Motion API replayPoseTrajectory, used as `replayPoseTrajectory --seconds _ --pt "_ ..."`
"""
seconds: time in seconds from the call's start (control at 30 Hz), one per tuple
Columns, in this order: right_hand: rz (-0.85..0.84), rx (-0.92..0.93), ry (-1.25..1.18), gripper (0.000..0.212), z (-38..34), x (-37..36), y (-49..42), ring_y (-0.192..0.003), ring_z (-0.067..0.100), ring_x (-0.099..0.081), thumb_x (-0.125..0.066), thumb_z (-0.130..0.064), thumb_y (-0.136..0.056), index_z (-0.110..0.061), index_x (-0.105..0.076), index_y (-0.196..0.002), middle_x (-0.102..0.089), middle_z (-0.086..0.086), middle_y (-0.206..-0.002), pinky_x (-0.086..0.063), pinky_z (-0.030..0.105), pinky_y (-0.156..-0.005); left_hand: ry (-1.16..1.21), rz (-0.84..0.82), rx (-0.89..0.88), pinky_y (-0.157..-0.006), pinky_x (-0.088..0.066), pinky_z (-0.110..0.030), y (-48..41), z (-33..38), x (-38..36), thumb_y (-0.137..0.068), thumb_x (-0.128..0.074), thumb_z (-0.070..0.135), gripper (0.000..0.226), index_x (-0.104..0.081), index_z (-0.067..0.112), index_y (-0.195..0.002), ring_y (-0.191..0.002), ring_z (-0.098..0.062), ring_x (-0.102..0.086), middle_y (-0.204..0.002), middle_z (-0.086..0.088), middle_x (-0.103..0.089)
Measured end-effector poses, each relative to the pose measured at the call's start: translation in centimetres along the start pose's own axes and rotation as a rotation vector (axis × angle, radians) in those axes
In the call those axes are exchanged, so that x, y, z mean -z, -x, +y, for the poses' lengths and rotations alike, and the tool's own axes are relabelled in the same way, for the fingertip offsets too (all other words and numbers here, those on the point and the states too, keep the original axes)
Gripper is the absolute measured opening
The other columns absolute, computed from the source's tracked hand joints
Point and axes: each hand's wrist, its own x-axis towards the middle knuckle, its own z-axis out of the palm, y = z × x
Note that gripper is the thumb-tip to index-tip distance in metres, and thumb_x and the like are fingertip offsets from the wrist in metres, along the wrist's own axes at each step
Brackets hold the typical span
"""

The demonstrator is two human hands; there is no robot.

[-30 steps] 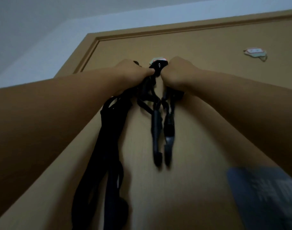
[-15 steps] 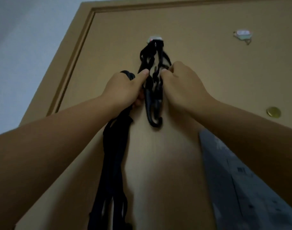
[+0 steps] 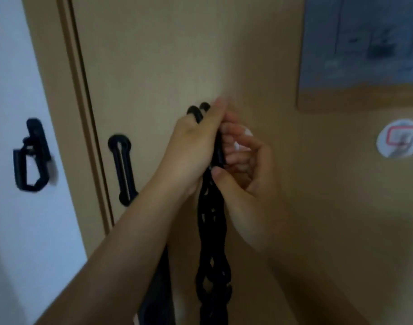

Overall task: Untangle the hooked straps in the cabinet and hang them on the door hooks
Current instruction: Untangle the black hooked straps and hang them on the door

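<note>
Left hand (image 3: pixel 193 146), right hand (image 3: pixel 245 165) — both gripping straps (image 3: pixel 212 231)

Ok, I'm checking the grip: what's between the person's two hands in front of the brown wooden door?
Black hooked straps, gripped by the left hand and right hand, in the head view.

A white wall (image 3: pixel 11 66) fills the left edge of the frame. On it, at middle height, sits a black D-shaped latch (image 3: pixel 30 158), blurred. A tan door-frame strip (image 3: pixel 67 90) runs down just right of the wall. Just beside the strip, on the tan panel, a long black slotted handle (image 3: pixel 123 168) stands nearly upright. A grey-blue sheet (image 3: pixel 365 43) with blurred dark marks occupies the upper right corner.
</note>
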Motion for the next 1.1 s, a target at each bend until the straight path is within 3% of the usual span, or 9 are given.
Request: replayPoseTrajectory --seconds 0.23,0.43,0.5,0.63,0.73,0.8,0.9,1.0,1.1 --pt "0.052 -0.123 0.018 0.046 2.2 6.1 6.4 -0.076 0.000 -0.058 -0.066 -0.014 -0.069 -0.049 -0.046 -0.091 -0.057 -0.012 -0.085 -0.046 0.012 -0.064 -0.044 -0.060 0.130 -0.065 -0.053 -0.025 6.0 -5.2 -3.5 -0.096 -0.042 0.033 0.034 -0.065 0.012 -0.080 -0.059 -0.006 -0.059 -0.058 0.005 -0.067" --pt "-0.117 -0.401 0.031 0.048 1.3 13.7 11.9 -0.097 0.010 -0.063 -0.063 -0.026 -0.076 -0.046 -0.042 -0.115 -0.064 -0.006 -0.107 -0.053 0.030 -0.084 -0.013 -0.123 0.200 -0.068 -0.052 -0.018 10.6 -7.6 -8.6 -0.095 -0.036 0.034 0.038 -0.065 0.017 -0.077 -0.065 -0.004 -0.064 -0.064 0.006 -0.070" --pt "-0.165 -0.470 0.110 0.037 1.3 16.1 13.6 -0.092 0.008 -0.064 -0.064 -0.026 -0.080 -0.042 -0.051 -0.110 -0.067 -0.011 -0.100 -0.052 0.030 -0.083 -0.011 -0.130 0.215 -0.071 -0.052 -0.018 12.3 -8.8 -10.0 -0.094 -0.036 0.036 0.038 -0.066 0.018 -0.079 -0.071 -0.006 -0.066 -0.069 0.006 -0.071" --pt "-0.211 -0.557 0.149 0.011 0.4 19.1 15.6 -0.063 -0.002 -0.060 -0.060 -0.015 -0.086 -0.026 -0.062 -0.085 -0.066 -0.016 -0.070 -0.049 0.012 -0.062 -0.008 -0.145 0.310 -0.081 -0.053 -0.021 15.6 -10.9 -11.8 -0.086 -0.039 0.044 0.039 -0.068 0.019 -0.082 -0.082 -0.008 -0.067 -0.083 0.005 -0.073" --pt "-0.283 -0.649 0.151 0.008 -0.3 20.2 16.4 -0.064 0.009 -0.056 -0.056 -0.015 -0.089 -0.013 -0.061 -0.082 -0.059 -0.004 -0.069 -0.044 0.016 -0.060 -0.065 -0.161 0.400 -0.079 -0.055 -0.020 17.3 -11.8 -12.5 -0.085 -0.042 0.046 0.040 -0.069 0.017 -0.083 -0.081 -0.008 -0.068 -0.082 0.005 -0.073" --pt "-0.319 -0.682 0.146 0.011 -0.5 20.4 17.0 -0.066 0.001 -0.058 -0.052 -0.014 -0.091 -0.020 -0.060 -0.084 -0.061 -0.016 -0.068 -0.045 0.015 -0.063 -0.173 -0.140 0.414 -0.074 -0.056 -0.020 18.1 -12.4 -12.8 -0.086 -0.047 0.043 0.037 -0.071 0.016 -0.081 -0.076 -0.009 -0.069 -0.076 0.005 -0.074" --pt "-0.151 -0.696 0.170 0.011 -0.7 21.1 17.4 -0.087 0.012 -0.063 -0.047 -0.020 -0.094 -0.021 -0.054 -0.103 -0.065 -0.010 -0.092 -0.052 0.022 -0.072 -0.236 -0.121 0.433 -0.069 -0.056 -0.019 19.1 -13.5 -12.8 -0.089 -0.053 0.032 0.026 -0.071 0.015 -0.079 -0.072 -0.008 -0.069 -0.071 0.006 -0.073" --pt "0.137 -0.685 0.213 0.016 -1.5 22.4 16.5 -0.080 0.011 -0.058 -0.042 -0.029 -0.096 -0.016 -0.046 -0.105 -0.058 0.001 -0.091 -0.048 0.020 -0.066 -0.247 -0.150 0.495 -0.074 -0.056 -0.022 20.3 -14.9 -13.0 -0.091 -0.051 0.029 0.023 -0.070 0.019 -0.082 -0.077 -0.007 -0.069 -0.077 0.009 -0.073" --pt "0.211 -0.584 0.209 0.014 -2.6 23.3 15.5 -0.064 0.001 -0.054 -0.039 -0.027 -0.097 -0.014 -0.044 -0.099 -0.055 -0.004 -0.079 -0.045 0.009 -0.055 -0.449 -0.318 0.502 -0.066 -0.052 -0.019 21.9 -16.0 -13.5 -0.092 -0.051 0.030 0.027 -0.071 0.012 -0.096 -0.077 -0.004 -0.066 -0.087 -0.001 -0.071"
